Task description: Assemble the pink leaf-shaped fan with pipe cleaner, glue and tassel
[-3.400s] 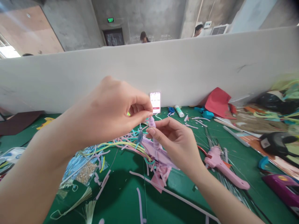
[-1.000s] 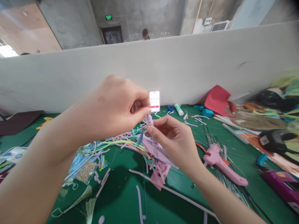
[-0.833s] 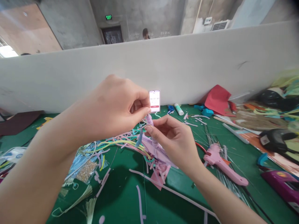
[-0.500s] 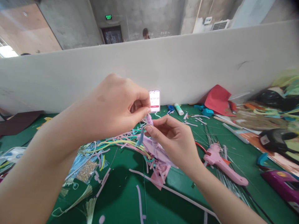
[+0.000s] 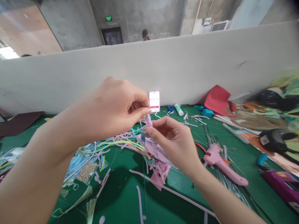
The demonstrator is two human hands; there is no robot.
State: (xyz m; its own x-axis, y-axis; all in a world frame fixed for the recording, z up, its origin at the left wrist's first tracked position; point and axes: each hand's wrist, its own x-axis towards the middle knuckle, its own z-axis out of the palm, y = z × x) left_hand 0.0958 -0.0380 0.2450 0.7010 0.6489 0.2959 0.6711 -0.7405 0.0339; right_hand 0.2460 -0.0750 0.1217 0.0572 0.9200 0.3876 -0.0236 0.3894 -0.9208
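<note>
A lilac coiled pipe-cleaner rod stands nearly upright in front of me, its lower part partly behind my fingers. The thumb and forefinger of my left hand are pinched at its upper tip. Lower down, my right hand grips the rod between thumb and fingers. A small blue tassel hangs by a loop on the rod's left side, close to my right thumb. Beneath the hands lies a heap of pastel pipe cleaners, with yellow, pink, mint and lilac ones mixed.
A pink glue gun lies to the right, beside clear sticks. A phone showing a timer leans on the white partition. Blue tassels and a bag of gold beads are at left. A purple tool sits far right.
The blue tassel has swung from a slant to hanging straighter. Both hands keep their grip with only a slight shift.
</note>
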